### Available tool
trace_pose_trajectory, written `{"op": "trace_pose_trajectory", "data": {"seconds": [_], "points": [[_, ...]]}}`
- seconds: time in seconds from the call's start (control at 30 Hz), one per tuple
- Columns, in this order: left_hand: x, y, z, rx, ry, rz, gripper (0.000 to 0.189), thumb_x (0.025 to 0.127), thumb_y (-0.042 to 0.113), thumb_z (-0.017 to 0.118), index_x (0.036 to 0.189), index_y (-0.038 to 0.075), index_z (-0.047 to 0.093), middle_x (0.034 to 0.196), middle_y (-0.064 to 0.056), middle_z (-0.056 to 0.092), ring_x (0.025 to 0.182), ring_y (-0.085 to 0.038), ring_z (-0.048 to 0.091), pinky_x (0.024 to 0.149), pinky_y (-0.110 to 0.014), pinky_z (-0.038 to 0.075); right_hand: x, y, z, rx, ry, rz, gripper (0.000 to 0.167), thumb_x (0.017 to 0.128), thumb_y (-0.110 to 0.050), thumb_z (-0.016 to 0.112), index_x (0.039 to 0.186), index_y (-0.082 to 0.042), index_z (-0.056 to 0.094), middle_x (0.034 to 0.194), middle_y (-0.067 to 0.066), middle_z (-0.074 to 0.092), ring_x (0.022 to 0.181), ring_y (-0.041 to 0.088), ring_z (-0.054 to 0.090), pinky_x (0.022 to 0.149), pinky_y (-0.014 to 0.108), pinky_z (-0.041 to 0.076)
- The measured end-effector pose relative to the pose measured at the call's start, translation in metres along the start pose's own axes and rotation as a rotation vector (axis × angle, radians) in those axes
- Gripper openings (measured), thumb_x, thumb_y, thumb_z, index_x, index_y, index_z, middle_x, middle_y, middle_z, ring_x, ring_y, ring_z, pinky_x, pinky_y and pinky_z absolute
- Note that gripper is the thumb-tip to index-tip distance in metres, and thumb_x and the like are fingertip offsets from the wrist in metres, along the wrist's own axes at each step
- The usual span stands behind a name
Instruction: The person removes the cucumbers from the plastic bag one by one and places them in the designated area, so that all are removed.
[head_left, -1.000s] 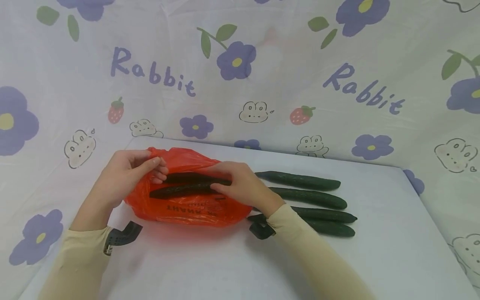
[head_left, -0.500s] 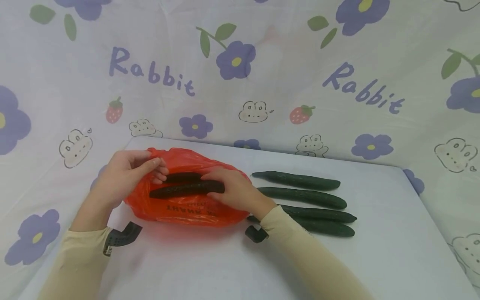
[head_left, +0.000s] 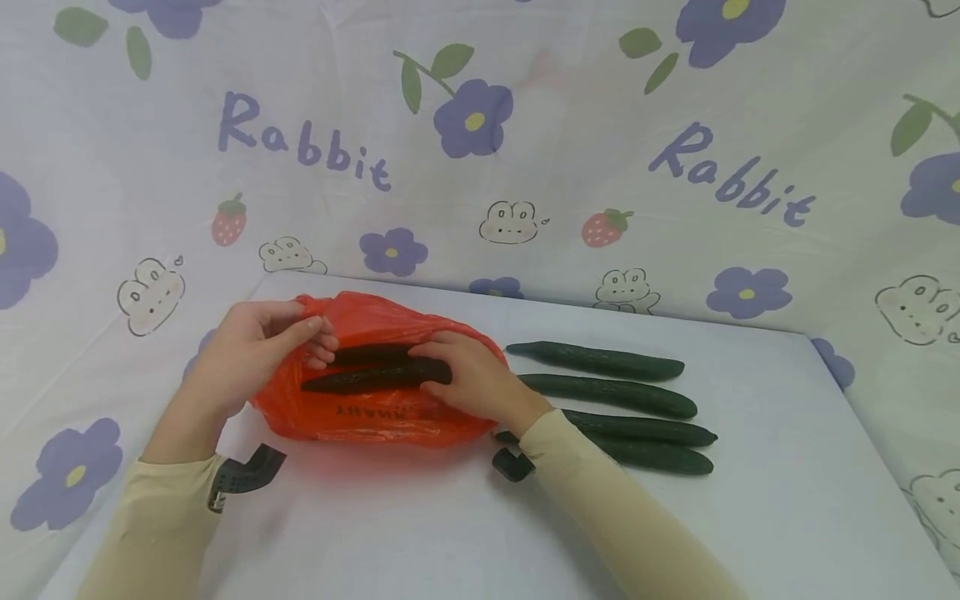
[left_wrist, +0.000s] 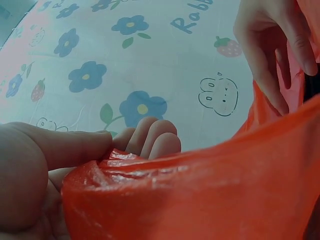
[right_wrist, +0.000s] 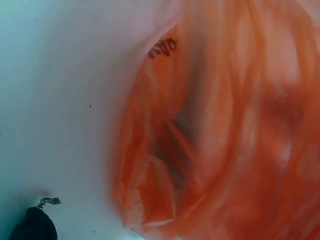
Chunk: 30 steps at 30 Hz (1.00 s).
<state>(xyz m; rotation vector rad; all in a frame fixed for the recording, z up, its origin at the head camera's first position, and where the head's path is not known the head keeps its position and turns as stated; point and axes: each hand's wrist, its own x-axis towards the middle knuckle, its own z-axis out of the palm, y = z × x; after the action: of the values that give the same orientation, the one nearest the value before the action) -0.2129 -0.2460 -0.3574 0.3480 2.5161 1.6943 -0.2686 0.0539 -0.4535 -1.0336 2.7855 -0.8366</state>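
Observation:
My left hand [head_left: 251, 346] pinches the rim of a thin red plastic bag [head_left: 375, 317], holding its mouth open towards the left. In the left wrist view the thumb lies over the bunched edge. Two dark green cucumbers lie inside, a near cucumber [head_left: 360, 381] and a far cucumber [head_left: 367, 354]. Reaching in from the right, my right hand [head_left: 480, 375] has its thumb and fingers about the right end of the near cucumber. Its fingertips on the far side are partly hidden. Bag film fills most of the right wrist view [right_wrist: 240, 125], blurred.
Several more cucumbers [head_left: 607, 387] lie in a row right of the bag, roughly parallel; the right forearm partly covers the front ones. Everything rests on a white tabletop [head_left: 390, 533]. A printed cloth [head_left: 555, 158] hangs behind.
My right hand has drawn back slightly to the right and down, showing more of the near cucumber's end. The bag's front has creased a little. My left hand stays put.

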Motion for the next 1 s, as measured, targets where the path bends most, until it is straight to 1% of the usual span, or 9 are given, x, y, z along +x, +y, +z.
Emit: {"op": "trace_pose_trajectory", "data": {"seconds": [0.13, 0.23, 0.37, 0.5, 0.6, 0.77, 1.0], "points": [[0.000, 0.001, 0.000, -0.005, 0.002, -0.004, 0.029, 0.111, 0.015, 0.065, 0.125, -0.009, 0.071, 0.107, -0.021, 0.076, 0.093, -0.029, 0.077, 0.084, -0.030, 0.065, 0.004, 0.000, 0.001, -0.053, -0.018, -0.012, 0.058, 0.099, -0.023, 0.082, 0.154, -0.019, 0.063, 0.162, 0.004, 0.053, 0.153, 0.024, 0.042, 0.120, 0.046, 0.044], [0.000, 0.003, 0.001, -0.010, -0.002, -0.010, 0.030, 0.111, 0.015, 0.064, 0.125, -0.010, 0.071, 0.106, -0.021, 0.076, 0.093, -0.029, 0.077, 0.084, -0.030, 0.065, 0.006, 0.001, 0.003, -0.079, -0.031, -0.027, 0.061, 0.099, -0.023, 0.082, 0.155, -0.019, 0.061, 0.165, 0.006, 0.049, 0.157, 0.025, 0.037, 0.122, 0.046, 0.041], [0.000, 0.004, 0.001, -0.005, -0.005, -0.022, 0.031, 0.112, 0.016, 0.064, 0.127, -0.010, 0.070, 0.107, -0.020, 0.076, 0.094, -0.029, 0.077, 0.085, -0.029, 0.064, 0.008, 0.000, 0.005, -0.052, -0.029, -0.043, 0.059, 0.099, -0.020, 0.082, 0.154, -0.017, 0.062, 0.158, 0.004, 0.056, 0.150, 0.023, 0.045, 0.120, 0.043, 0.044], [-0.001, 0.002, 0.000, -0.003, -0.005, -0.016, 0.031, 0.112, 0.016, 0.064, 0.128, -0.010, 0.070, 0.107, -0.020, 0.076, 0.094, -0.028, 0.077, 0.085, -0.029, 0.064, 0.009, 0.000, 0.007, -0.007, -0.028, -0.052, 0.057, 0.099, -0.017, 0.081, 0.152, -0.015, 0.063, 0.152, 0.001, 0.060, 0.144, 0.021, 0.050, 0.118, 0.041, 0.046], [-0.001, 0.001, 0.000, -0.007, -0.003, -0.012, 0.030, 0.111, 0.015, 0.064, 0.127, -0.010, 0.070, 0.106, -0.020, 0.076, 0.093, -0.028, 0.077, 0.084, -0.030, 0.064, 0.009, 0.001, 0.010, 0.011, -0.042, -0.031, 0.058, 0.099, -0.016, 0.081, 0.153, -0.015, 0.062, 0.150, 0.000, 0.062, 0.143, 0.021, 0.052, 0.118, 0.042, 0.046], [-0.001, 0.001, 0.000, -0.011, 0.006, -0.010, 0.028, 0.111, 0.014, 0.065, 0.125, -0.010, 0.071, 0.106, -0.021, 0.076, 0.092, -0.028, 0.077, 0.084, -0.031, 0.065, 0.009, 0.007, 0.015, 0.007, -0.052, 0.013, 0.060, 0.099, -0.018, 0.082, 0.154, -0.017, 0.061, 0.149, -0.001, 0.064, 0.142, 0.020, 0.054, 0.118, 0.043, 0.046], [-0.001, 0.001, 0.000, -0.004, 0.009, -0.006, 0.028, 0.111, 0.014, 0.065, 0.126, -0.009, 0.071, 0.106, -0.020, 0.076, 0.092, -0.029, 0.077, 0.083, -0.031, 0.065, 0.011, 0.013, 0.018, 0.007, -0.049, 0.023, 0.058, 0.098, -0.017, 0.082, 0.153, -0.015, 0.062, 0.146, 0.000, 0.066, 0.138, 0.020, 0.057, 0.117, 0.042, 0.048]]}}
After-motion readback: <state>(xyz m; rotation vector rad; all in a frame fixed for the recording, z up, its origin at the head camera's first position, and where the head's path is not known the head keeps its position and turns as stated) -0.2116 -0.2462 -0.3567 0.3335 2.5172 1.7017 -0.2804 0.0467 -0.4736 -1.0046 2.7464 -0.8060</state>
